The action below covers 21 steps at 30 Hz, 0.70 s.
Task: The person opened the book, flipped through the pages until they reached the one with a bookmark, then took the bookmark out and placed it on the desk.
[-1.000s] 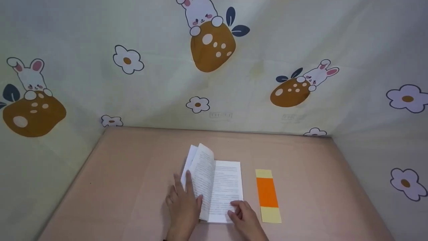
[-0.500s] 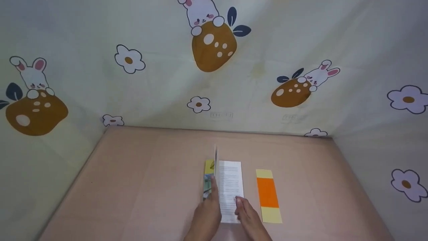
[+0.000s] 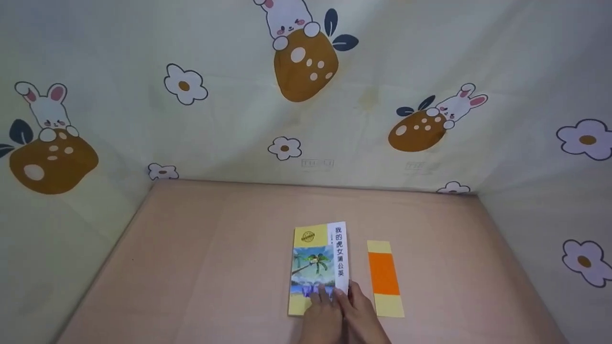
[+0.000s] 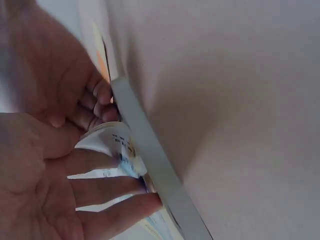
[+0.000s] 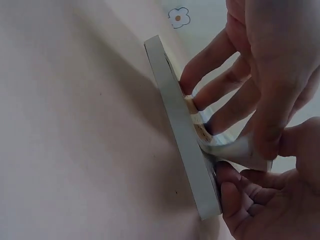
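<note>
A thin book (image 3: 313,267) lies on the table with its illustrated front cover up. Near its lower right corner the cover and some pages (image 5: 240,150) curl upward, away from the thicker page block (image 5: 182,130). My left hand (image 3: 322,317) pinches the curled edge between thumb and index finger, its other fingers (image 4: 117,215) extended over the cover. From the right side, my right hand (image 3: 361,313) holds the same raised edge, with its thumb above and curled fingers (image 4: 102,95) beneath. The hands meet at this corner.
To the right of the book lies a pale yellow strip (image 3: 389,306) with an orange middle band (image 3: 383,273). The pinkish table (image 3: 215,248) extends around them. Behind stands a pale curtain-like backdrop (image 3: 229,129) printed with rabbits and flowers.
The book was open, its left-hand pages raised; my left hand swung them over to the right and the front cover now faces up. My right hand stayed near the lower right corner.
</note>
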Available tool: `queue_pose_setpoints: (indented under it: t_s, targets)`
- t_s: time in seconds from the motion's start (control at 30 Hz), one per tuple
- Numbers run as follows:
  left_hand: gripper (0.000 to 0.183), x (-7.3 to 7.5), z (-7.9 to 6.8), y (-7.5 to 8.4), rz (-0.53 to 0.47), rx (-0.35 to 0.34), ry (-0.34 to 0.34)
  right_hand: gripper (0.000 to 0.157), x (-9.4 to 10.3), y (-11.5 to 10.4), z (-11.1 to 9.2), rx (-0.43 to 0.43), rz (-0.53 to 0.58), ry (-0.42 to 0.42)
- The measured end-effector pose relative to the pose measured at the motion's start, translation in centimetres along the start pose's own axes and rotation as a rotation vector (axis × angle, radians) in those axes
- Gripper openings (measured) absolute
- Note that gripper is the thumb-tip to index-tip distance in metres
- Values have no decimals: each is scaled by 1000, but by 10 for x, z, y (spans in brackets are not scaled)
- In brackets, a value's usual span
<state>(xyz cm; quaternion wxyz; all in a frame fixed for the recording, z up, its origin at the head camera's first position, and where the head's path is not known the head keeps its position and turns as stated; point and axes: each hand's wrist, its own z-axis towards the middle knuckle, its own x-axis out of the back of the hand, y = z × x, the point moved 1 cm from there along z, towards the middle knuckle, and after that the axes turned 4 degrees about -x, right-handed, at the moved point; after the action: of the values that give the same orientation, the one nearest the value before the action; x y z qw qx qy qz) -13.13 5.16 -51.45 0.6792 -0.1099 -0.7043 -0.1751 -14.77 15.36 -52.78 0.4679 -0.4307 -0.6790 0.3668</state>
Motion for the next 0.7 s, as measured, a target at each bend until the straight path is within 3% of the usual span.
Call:
queue_pose_setpoints:
  t_s: [0.13, 0.43, 0.57, 0.7]
  targets:
    - [47, -3, -1, 4, 156, -30, 12, 64, -1, -1, 1, -2, -13, 24]
    - [40, -4, -1, -5, -6, 5, 75, 62, -1, -7, 8, -31, -337, 153]
    - [37, -2, 0, -7, 30, -19, 95, 60, 0, -9, 10, -129, -433, 156]
    - [34, -1, 2, -8, 74, -28, 117, 60, 4, -8, 12, -215, -427, 112]
